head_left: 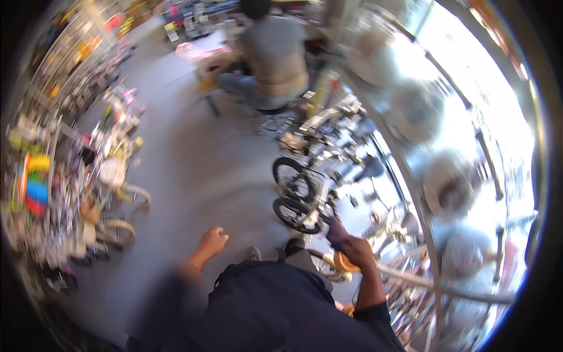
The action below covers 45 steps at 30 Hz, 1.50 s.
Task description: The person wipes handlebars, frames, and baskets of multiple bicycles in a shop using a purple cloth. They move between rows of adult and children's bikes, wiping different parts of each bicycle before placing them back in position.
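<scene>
My left hand [212,241] hangs low in front of me over the grey floor. Its fingers are loosely bent and a little apart, with nothing seen in them. My right hand [356,251] grips a dark, soft-looking cloth [338,233], part of which sticks out ahead of the fingers. Just beyond the cloth stand small bikes, with a black-tyred wheel [295,215] nearest. A tan-orange bike saddle or similar part [346,262] shows below the right hand; its exact kind is blurred.
A person [274,58] sits on a low stool ahead, back toward me. Children's bikes [120,176] and colourful goods line the left side. Along the right run a window ledge or shelf [404,158] and several plastic-wrapped round items [448,185]. Grey floor [193,158] runs between the rows.
</scene>
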Motion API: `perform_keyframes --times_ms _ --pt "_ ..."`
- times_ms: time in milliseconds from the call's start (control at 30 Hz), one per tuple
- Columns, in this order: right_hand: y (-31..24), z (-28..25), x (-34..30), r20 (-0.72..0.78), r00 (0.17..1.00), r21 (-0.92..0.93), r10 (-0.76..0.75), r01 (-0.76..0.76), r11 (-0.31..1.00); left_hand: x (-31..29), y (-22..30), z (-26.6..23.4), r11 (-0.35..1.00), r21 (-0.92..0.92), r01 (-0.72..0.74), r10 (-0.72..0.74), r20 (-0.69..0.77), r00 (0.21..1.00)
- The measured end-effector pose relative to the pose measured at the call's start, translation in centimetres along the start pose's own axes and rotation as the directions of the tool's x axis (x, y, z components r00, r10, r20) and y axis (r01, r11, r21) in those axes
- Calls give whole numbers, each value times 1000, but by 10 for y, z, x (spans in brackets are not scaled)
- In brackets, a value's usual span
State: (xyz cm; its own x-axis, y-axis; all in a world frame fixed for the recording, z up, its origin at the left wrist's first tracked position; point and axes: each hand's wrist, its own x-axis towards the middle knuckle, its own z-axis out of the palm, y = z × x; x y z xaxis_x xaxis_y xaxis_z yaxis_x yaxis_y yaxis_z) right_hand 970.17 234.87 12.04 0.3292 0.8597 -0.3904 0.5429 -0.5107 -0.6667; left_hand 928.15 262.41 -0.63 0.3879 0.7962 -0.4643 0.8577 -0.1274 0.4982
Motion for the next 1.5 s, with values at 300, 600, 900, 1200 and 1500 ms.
perform_keyframes --times_ms 300,600,900,1200,1500 --pt "-153 64 95 110 990 907 -90 -62 417 -91 -68 -42 752 -659 -14 -75 -107 991" --pt "-319 212 133 439 740 807 -510 -74 586 -118 22 -124 -453 -879 -150 147 -240 960" --pt "-304 289 186 648 742 618 -171 -382 687 -175 -76 -124 -333 -791 -513 -459 -339 821" --pt "-405 409 169 871 449 319 -199 -208 925 -197 -191 -149 -124 -718 -685 -778 -357 516" --pt "-495 529 157 866 498 200 -45 -262 944 -251 -340 -216 -278 -637 -719 -672 -406 619"
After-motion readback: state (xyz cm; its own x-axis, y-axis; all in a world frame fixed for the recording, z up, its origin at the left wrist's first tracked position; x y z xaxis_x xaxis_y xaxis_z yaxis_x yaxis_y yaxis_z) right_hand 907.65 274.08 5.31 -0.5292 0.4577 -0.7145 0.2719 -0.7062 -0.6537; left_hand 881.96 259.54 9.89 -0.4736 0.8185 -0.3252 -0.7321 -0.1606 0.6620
